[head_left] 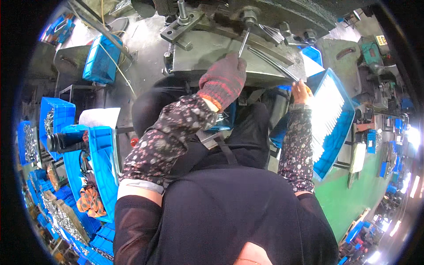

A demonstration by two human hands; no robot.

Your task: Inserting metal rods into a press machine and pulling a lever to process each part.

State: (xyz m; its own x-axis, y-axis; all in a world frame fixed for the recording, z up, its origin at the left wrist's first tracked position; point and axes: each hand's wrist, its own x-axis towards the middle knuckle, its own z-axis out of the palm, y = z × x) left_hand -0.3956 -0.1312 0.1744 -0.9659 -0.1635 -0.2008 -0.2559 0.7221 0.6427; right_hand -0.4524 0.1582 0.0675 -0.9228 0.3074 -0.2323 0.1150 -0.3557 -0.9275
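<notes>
My left hand (224,79), in a dark red and black knitted glove, is closed around the lower end of a thin metal rod (244,43). The rod's far end reaches up to a round nut-like fitting (249,17) on the machine. My right hand (302,92) pinches the near ends of a couple of long slim metal rods (274,65), which slant up and left across a flat steel plate (198,57). Just beside that hand stands a blue bin (349,117) holding many bright, shiny rods (327,108). Its glare hides some detail around my right fingers.
A clamp bar with an upright bolt (182,24) sits at the plate's far left corner. More short rods (271,34) lie near the machine. Blue crates (102,59) stand at the left, one with an orange spotted cloth (90,201). Green floor (353,187) shows at right.
</notes>
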